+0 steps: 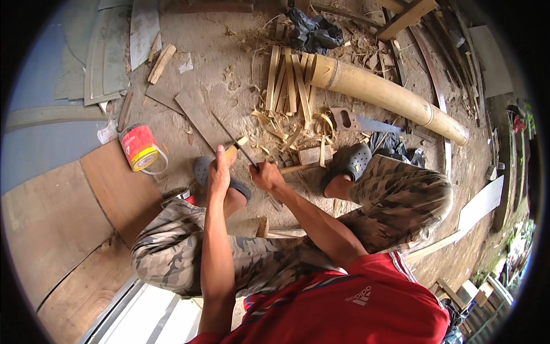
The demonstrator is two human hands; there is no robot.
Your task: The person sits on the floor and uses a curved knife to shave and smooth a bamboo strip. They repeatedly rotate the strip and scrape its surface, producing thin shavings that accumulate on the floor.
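My left hand (219, 173) is closed around a short, pale piece of split wood or bamboo (243, 141), whose end points up and to the right. In my right hand (267, 176) is a long, thin dark blade (229, 133), seen nearly edge-on. It slants up to the left and crosses the pale piece, seeming to touch it. My fingers cover the blade's grip. On the ground just beyond lie curled shavings (275, 131) and a small wooden block (314, 155). Several split bamboo strips (291, 80) lie farther off.
A thick bamboo pole (389, 94) lies at the right, near a handsaw (372, 124). Black plastic bags (314, 31) rest beyond the strips. At left stand a red and yellow can (140, 148) and wooden panels (57, 212). My shoes (350, 163) flank the work.
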